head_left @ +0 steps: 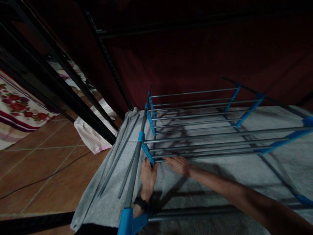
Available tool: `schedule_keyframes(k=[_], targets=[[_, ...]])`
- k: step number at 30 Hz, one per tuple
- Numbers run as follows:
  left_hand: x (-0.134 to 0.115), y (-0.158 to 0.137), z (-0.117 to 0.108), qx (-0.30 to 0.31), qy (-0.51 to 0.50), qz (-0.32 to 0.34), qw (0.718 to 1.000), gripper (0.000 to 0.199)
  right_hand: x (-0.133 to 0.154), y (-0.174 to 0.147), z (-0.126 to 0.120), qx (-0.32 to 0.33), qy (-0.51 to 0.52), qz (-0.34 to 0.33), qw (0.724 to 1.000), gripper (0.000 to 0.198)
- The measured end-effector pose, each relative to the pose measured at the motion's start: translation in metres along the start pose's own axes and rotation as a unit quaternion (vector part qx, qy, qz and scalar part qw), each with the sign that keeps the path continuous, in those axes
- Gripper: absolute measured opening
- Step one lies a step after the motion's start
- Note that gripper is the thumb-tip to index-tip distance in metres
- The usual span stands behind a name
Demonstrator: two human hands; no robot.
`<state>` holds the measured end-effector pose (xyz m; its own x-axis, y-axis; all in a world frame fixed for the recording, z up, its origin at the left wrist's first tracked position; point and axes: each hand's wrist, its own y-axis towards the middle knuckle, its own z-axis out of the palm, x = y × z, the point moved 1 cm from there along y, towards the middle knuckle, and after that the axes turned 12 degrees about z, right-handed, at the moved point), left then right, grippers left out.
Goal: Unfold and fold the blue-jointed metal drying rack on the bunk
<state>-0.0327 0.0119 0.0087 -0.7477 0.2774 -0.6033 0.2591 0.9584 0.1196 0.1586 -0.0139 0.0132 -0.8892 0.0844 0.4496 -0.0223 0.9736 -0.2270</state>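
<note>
A rack of grey metal tubes (202, 134) and blue plastic brackets lies on its side in front of me. My left hand (148, 174), with a dark band on the wrist, is closed around the lower end of a blue bracket (146, 150). Just to the right, my right hand (179, 164) grips the lowest tube (160, 160) of that tier close to where it meets the bracket. The fingertips of both hands are partly hidden. A long side pole (137, 160) with blue joints runs past my left forearm.
Loose metal tubes (117, 160) lie on the grey blanket (97, 212) to the left. Beyond are a tiled floor (34, 166) with a thin cable, a striped cloth (94, 130) and dark metal posts (80, 114). A dark red panel (186, 65) stands behind the rack.
</note>
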Motion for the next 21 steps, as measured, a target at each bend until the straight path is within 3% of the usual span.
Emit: schedule_keyframes(k=[12, 21], targets=[[0.0019, -0.0003, 0.0086, -0.050, 0.030, 0.049, 0.997, 0.034, -0.0009, 0.0050, 0.0060, -0.008, -0.060, -0.042, 0.997, 0.038], [-0.0008, -0.0021, 0.0054, -0.046, 0.023, 0.073, 0.996, 0.032, -0.0003, 0.0078, 0.0047, -0.002, -0.050, -0.044, 0.998, 0.035]])
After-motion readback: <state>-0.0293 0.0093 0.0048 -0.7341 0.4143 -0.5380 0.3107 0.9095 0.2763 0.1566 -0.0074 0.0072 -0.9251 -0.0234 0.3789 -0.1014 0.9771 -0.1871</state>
